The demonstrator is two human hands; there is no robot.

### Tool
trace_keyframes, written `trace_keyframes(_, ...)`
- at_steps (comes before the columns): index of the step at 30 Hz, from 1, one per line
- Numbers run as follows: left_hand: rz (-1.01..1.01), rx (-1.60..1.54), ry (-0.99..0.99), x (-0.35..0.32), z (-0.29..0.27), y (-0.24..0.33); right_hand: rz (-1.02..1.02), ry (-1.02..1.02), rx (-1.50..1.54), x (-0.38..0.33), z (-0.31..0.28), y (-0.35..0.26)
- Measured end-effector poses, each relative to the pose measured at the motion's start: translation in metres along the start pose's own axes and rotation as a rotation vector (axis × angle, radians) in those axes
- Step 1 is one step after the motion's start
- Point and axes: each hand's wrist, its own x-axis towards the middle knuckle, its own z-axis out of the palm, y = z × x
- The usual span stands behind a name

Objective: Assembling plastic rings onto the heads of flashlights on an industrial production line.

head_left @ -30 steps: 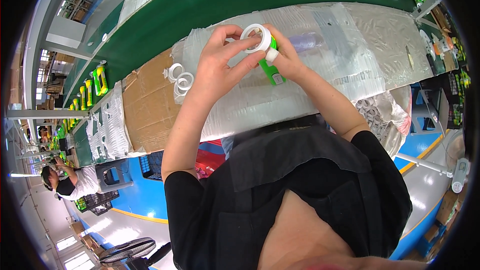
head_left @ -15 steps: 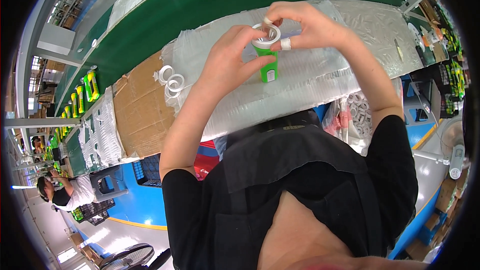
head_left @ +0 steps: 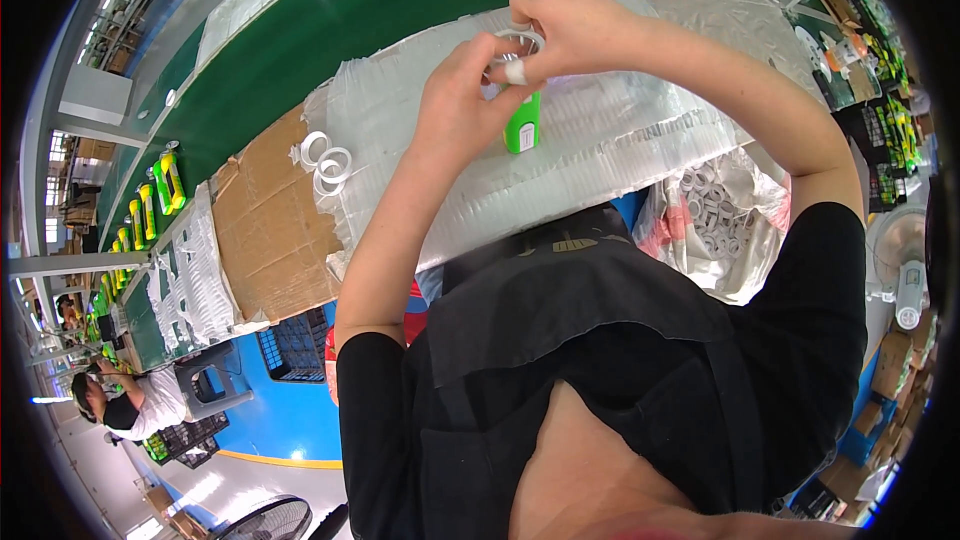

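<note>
Your two hands meet over the bubble wrap [head_left: 620, 130] on the bench, and the green device [head_left: 523, 122] hangs straight below them, its long axis running from your fingertips back toward your body, upper end hidden in your grip, lower end free above the wrap. Your left hand [head_left: 462, 105] comes up from below and to the left, fingers curled in a pinch at the device's top, one fingertip wearing a white wrap. Your right hand [head_left: 565, 25] arches over from above and to the right, clenched around the white ring [head_left: 518, 38], which sits right on the device's top end; both hands touch it there, so neither is nearer, though the right covers the ring more fully. How the ring seats on the device is hidden by your fingers. Well off to the left of your left hand, three more white rings [head_left: 326, 158] lie touching one another at the edge of the wrap, just beside the cardboard [head_left: 268, 230]. Below your right forearm, an open bag [head_left: 712, 220] holds many more rings, heaped loose. Beyond your hands runs the green belt [head_left: 350, 30], with further green devices [head_left: 162, 180] far to the left.
</note>
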Motion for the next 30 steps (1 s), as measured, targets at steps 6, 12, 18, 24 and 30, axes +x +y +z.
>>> trace_keyframes(6,-0.018,-0.066,0.014,0.003,0.003,-0.005,-0.118,0.03,0.053,0.005,0.005,0.029)
trace_keyframes(12,0.025,-0.032,0.029,0.0,0.003,0.001,0.02,-0.128,-0.015,-0.004,-0.007,-0.004)
trace_keyframes(18,0.08,-0.049,0.055,0.001,0.006,0.0,-0.367,0.065,0.205,-0.007,0.004,0.023)
trace_keyframes(24,0.045,-0.041,0.033,0.006,0.008,-0.011,-0.093,0.109,0.09,-0.001,0.006,0.018)
trace_keyframes(30,-0.138,-0.569,-0.139,-0.014,-0.01,-0.014,-0.012,0.035,0.565,-0.017,-0.017,0.02)
